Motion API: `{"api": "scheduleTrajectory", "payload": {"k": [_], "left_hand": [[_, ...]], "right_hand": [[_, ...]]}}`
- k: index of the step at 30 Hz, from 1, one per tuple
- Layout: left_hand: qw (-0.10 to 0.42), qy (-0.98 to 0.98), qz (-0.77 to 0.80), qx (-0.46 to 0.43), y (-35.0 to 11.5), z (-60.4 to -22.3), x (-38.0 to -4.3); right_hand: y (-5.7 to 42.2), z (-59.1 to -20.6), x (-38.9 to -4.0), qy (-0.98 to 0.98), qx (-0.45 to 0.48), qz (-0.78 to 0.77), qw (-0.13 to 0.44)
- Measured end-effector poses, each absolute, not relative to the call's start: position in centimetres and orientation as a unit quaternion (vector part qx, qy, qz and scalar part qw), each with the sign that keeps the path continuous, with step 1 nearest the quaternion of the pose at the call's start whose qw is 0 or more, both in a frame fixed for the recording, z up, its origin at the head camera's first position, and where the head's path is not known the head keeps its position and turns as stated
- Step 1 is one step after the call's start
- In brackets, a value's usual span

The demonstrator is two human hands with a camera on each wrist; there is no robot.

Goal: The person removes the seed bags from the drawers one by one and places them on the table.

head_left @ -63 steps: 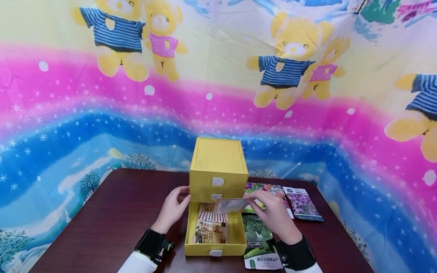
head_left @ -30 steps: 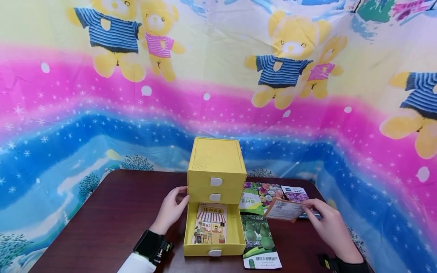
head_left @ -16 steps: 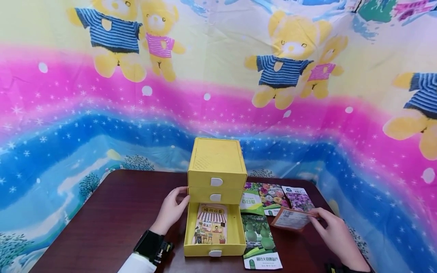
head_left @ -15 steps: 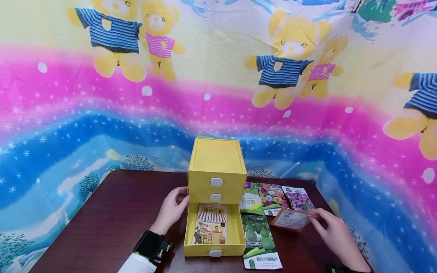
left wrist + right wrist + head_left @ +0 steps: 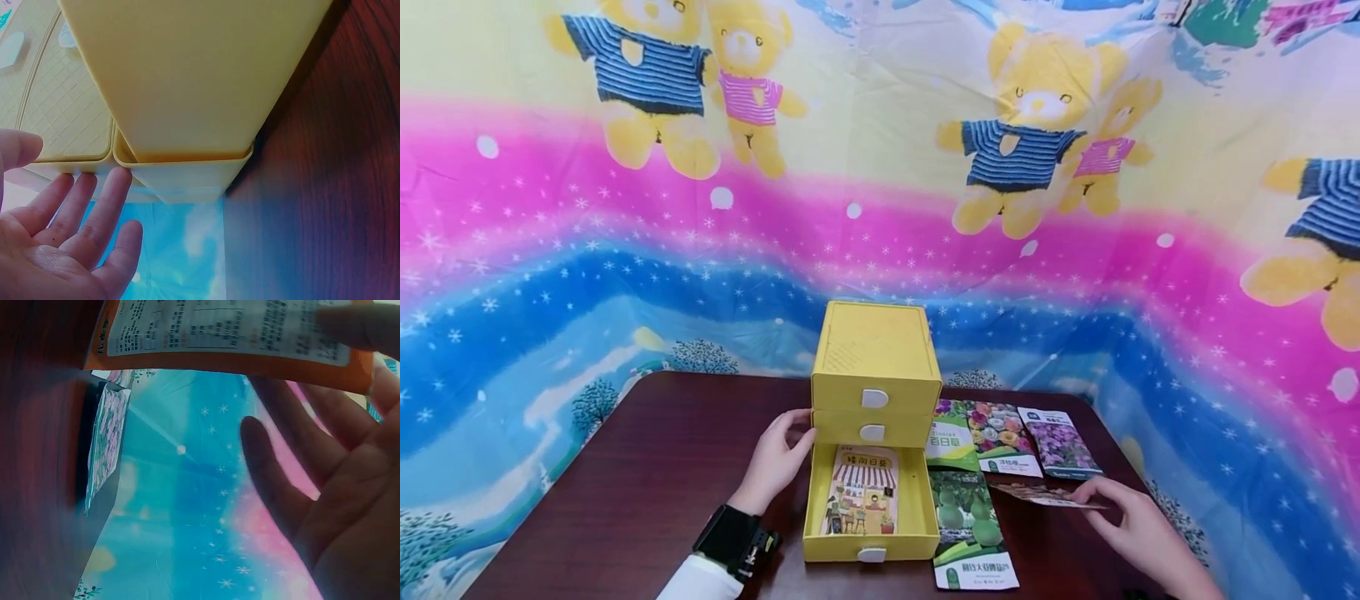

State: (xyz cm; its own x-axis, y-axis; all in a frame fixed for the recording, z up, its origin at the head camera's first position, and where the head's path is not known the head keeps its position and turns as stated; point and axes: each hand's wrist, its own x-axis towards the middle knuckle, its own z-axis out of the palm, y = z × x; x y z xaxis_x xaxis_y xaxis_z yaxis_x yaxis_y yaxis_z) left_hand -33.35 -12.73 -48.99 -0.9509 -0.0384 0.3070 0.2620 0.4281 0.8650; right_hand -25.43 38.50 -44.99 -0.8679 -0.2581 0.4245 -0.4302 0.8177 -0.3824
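My left hand point(image 5: 772, 461) rests its fingertips against the left side of a yellow drawer box point(image 5: 880, 342); the left wrist view shows the fingers point(image 5: 115, 197) extended and spread at its edge. The bottom drawer point(image 5: 919, 500) is pulled out, with a seed packet point(image 5: 863, 493) picturing a shop front lying in it. At the right, my right hand point(image 5: 1131, 521) pinches another seed packet point(image 5: 1037, 494) by its right end, tilted low over the table. Its orange back with a white printed label point(image 5: 219, 331) shows in the right wrist view, the thumb over the label.
A green gourd seed packet point(image 5: 970, 529) lies right of the drawer. Behind it are a zinnia packet point(image 5: 951, 442), a packet with mixed blooms point(image 5: 1000, 437) and one with purple flowers point(image 5: 1060, 442). A printed curtain point(image 5: 880, 167) hangs behind the dark wooden table point(image 5: 647, 475).
My right hand has carried the pinched packet from above the drawer out to the right, then lowered and tipped it toward the table. My left hand has stayed at the box.
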Motion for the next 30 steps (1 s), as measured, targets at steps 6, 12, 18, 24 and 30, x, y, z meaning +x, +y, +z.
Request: {"api": "scheduleTrajectory", "payload": {"k": [6, 12, 18, 24, 30], "left_hand": [[0.145, -0.831, -0.533, -0.068, -12.6, -49.0, -33.3], [0.146, -0.831, -0.533, -0.069, -12.7, -48.9, -33.3], [0.146, -0.83, -0.533, -0.068, -12.7, -48.8, -33.2], [0.147, -0.831, -0.532, -0.066, -12.7, -48.9, -33.3], [0.139, -0.829, -0.537, -0.065, -12.7, -48.8, -33.2]], "right_hand": [[39.3, -45.8, -25.5, -0.93, 0.222, 0.281, 0.078], [39.8, -46.6, -25.8, -0.933, 0.235, 0.271, 0.008], [40.0, -47.3, -26.0, -0.933, 0.241, 0.261, -0.054], [39.8, -48.1, -26.7, -0.926, 0.238, 0.261, -0.132], [39.5, -48.6, -27.1, -0.918, 0.229, 0.275, -0.172]]}}
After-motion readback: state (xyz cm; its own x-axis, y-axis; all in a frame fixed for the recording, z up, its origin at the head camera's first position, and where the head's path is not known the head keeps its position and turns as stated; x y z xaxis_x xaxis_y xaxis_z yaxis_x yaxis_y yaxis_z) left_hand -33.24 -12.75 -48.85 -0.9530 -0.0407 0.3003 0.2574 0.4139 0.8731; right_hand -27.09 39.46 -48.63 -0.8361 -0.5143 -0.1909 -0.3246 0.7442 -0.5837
